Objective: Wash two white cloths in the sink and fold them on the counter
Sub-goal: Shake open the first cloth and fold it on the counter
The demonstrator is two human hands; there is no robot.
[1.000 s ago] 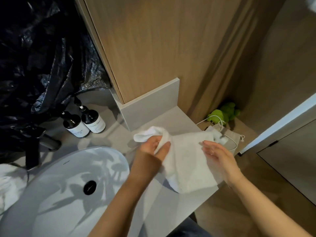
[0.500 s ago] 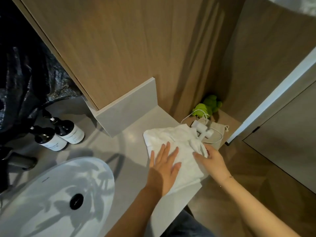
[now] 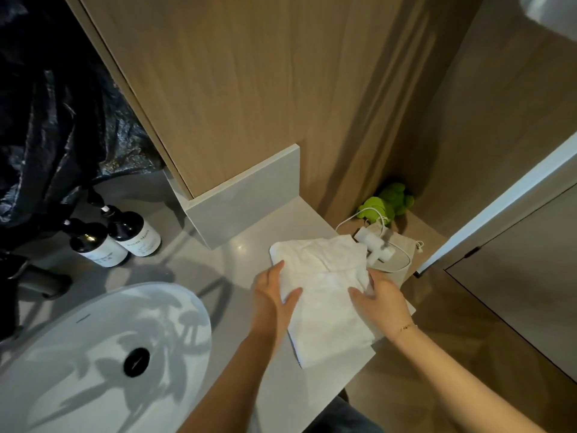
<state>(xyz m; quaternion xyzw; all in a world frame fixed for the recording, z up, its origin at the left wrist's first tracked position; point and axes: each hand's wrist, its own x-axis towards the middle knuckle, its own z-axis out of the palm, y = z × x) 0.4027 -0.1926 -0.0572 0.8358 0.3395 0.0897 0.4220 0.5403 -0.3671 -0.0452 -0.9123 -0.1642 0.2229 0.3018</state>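
A white cloth (image 3: 324, 307) lies folded on the grey counter (image 3: 243, 254), to the right of the white sink (image 3: 199, 310). Its far part forms a separate layer; I cannot tell whether that is a second cloth. My left hand (image 3: 273, 295) rests on the cloth's left edge, fingers straight along it and thumb spread on top. My right hand (image 3: 382, 303) holds the right edge, thumb on top and fingers curled at the side. The cloth's near right corner reaches the counter's edge.
Two dark pump bottles (image 3: 100, 245) (image 3: 137, 235) stand behind the sink beside a dark faucet (image 3: 40, 276) and black plastic sheeting (image 3: 46, 120). A wooden cabinet (image 3: 249, 104) rises behind the counter. On a lower ledge lie a white corded device (image 3: 374, 245) and a green toy (image 3: 387, 204).
The cloth was lifted and folded over a second ago, then pressed flat. My left hand has slid from the cloth's middle to its left edge; my right hand stays at the right edge.
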